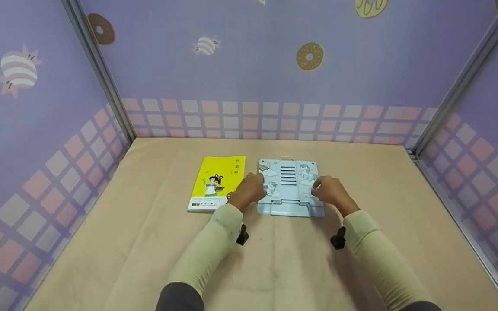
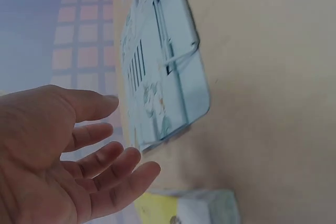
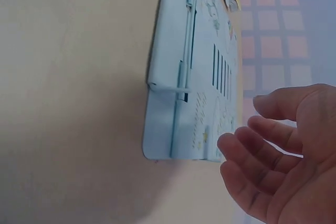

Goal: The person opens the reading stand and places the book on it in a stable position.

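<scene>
A light blue book stand point(image 1: 289, 190) with unicorn prints, dark slots and a wire bar lies folded flat on the table. My left hand point(image 1: 249, 188) is over its left edge, between it and a yellow book point(image 1: 218, 177). At the opposite edge is my right hand point(image 1: 329, 190), thumb and fingertips right by the stand. In the left wrist view the left hand point(image 2: 63, 156) has its fingers loosely bent and apart, with nothing in them. The right wrist view shows the right hand point(image 3: 283, 156) likewise relaxed, beside the stand's side edge.
A beige cloth covers the table point(image 1: 162, 242). Purple patterned walls point(image 1: 253, 77) rise at the back and both sides, with metal posts point(image 1: 102, 69) in the corners. The yellow book lies close to the left of the stand.
</scene>
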{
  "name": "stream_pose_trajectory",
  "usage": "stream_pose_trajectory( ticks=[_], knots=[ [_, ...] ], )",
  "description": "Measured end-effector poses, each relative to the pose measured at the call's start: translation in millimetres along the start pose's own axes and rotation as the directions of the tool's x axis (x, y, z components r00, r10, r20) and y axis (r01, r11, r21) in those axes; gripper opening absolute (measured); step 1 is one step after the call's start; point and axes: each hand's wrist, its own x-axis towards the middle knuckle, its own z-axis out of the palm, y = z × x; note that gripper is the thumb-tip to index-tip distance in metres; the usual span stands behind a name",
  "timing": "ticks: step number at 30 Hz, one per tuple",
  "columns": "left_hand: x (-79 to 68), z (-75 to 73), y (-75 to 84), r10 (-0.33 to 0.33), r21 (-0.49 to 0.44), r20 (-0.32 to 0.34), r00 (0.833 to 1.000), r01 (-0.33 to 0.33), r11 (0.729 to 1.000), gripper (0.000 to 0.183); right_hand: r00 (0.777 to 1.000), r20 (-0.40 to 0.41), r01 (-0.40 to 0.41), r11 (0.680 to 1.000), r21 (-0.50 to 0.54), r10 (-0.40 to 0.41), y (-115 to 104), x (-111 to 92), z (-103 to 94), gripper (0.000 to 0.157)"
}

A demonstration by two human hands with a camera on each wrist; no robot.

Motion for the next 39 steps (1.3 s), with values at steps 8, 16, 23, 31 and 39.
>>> stream_pose_trajectory(
  ticks=[8,16,23,31,39],
  knots=[
    [-1.5,22.9,5.3,0.026,-0.046,0.048,0.998,-0.024,0.999,0.037,0.990,0.099,-0.095,0.995,-0.010,0.096,-3,2,13.8,0.027],
    [-1.7,38.1,6.6,0.025,-0.034,0.060,0.998,-0.023,0.999,0.030,0.985,0.150,-0.087,0.996,-0.031,0.091,-4,0,25.8,0.020],
    [1.4,42.9,11.4,0.066,0.062,0.089,0.994,-0.072,0.996,0.021,0.982,0.163,-0.090,0.995,-0.050,0.097,-5,1,30.2,0.015],
    [3.2,46.4,16.0,0.112,0.178,0.073,0.991,-0.124,0.976,0.016,0.984,0.127,-0.117,0.992,-0.050,0.123,-7,0,35.1,0.013],
    [1.3,47.4,19.9,0.092,0.094,0.024,0.995,-0.094,0.991,0.012,0.979,0.113,-0.165,0.985,-0.053,0.170,-7,1,36.0,0.013]
  ],
)
